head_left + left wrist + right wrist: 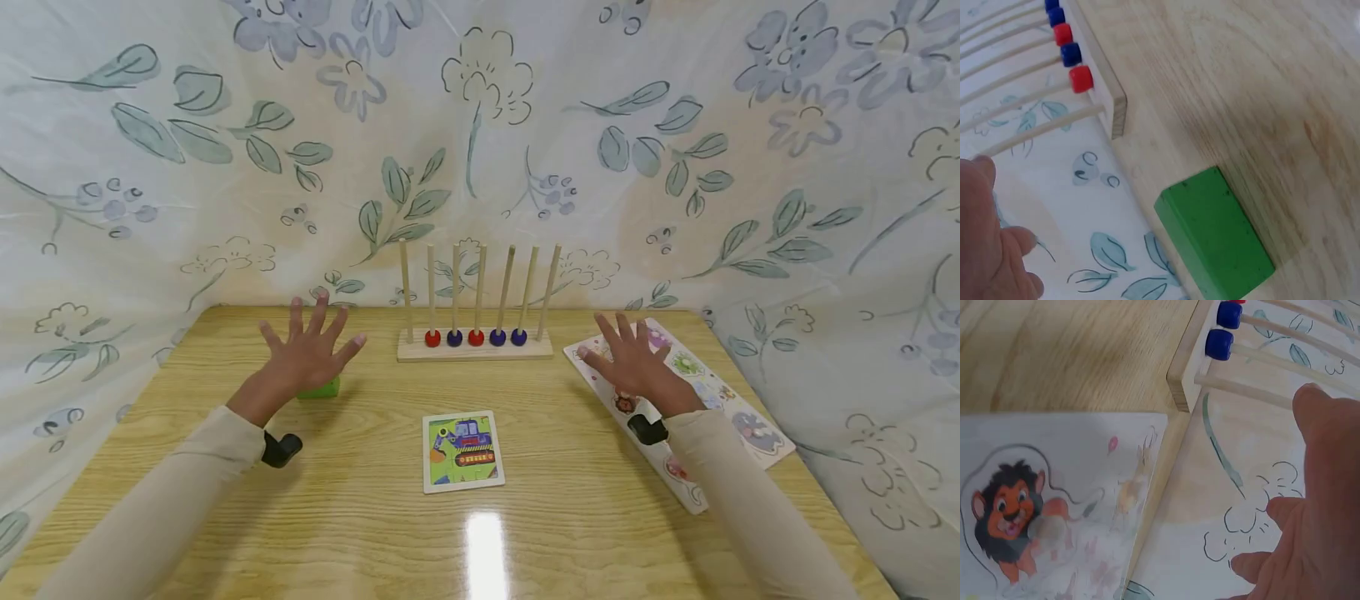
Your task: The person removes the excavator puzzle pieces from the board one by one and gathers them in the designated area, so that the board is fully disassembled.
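With fingers spread, my left hand (pixel 300 357) hovers over a green block (pixel 321 389), covering much of it in the head view; the left wrist view shows the whole green block (pixel 1215 234) lying on the table. My right hand (pixel 636 363), also spread and holding nothing, is above the far end of a white animal puzzle board (pixel 738 392). A lion piece (pixel 1010 515) shows on that board in the right wrist view. Between the hands, at the back, stands a wooden peg rack (pixel 474 352) with upright rods and several red and blue beads, one per rod on the inner rods.
A small square excavator puzzle (pixel 463 452) lies at the middle of the wooden table (pixel 360 517). Flower-patterned cloth (pixel 480 150) rises behind the table and along both sides. Each wrist wears a black camera mount (pixel 281 450).
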The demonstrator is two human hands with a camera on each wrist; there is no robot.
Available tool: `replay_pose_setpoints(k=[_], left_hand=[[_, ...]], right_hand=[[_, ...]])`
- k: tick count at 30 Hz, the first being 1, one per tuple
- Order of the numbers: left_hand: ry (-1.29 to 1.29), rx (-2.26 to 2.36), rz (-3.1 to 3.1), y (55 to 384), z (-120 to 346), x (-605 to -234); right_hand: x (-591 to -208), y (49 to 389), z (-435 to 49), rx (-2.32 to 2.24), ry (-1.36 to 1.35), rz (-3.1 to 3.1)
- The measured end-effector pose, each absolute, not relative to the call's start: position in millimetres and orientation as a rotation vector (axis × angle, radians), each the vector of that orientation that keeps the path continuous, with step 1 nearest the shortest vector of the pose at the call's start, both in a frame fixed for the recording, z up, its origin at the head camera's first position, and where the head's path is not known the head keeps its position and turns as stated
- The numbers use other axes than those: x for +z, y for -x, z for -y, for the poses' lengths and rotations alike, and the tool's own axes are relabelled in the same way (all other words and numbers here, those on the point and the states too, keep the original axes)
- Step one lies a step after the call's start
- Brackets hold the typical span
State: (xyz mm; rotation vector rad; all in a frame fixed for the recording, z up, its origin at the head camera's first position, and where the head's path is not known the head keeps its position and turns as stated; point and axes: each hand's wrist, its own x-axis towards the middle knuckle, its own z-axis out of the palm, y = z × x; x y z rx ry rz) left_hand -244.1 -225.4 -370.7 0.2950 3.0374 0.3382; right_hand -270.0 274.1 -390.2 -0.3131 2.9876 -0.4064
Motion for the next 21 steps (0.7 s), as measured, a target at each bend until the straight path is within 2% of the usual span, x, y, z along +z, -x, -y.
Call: replay_pose_setpoints(k=[12,21], left_hand=[[-0.611,0.609,-3.057,234.6,224.6,-371.6],[-0.793,0.775,-3.045,220.2,219.2,-369.6]], right_hand=[[-396.2,262.1,-259.3,-0.648,0.633,-2.944],[-396.8,251.5,-245.2,-0.731,0.728,-2.923]])
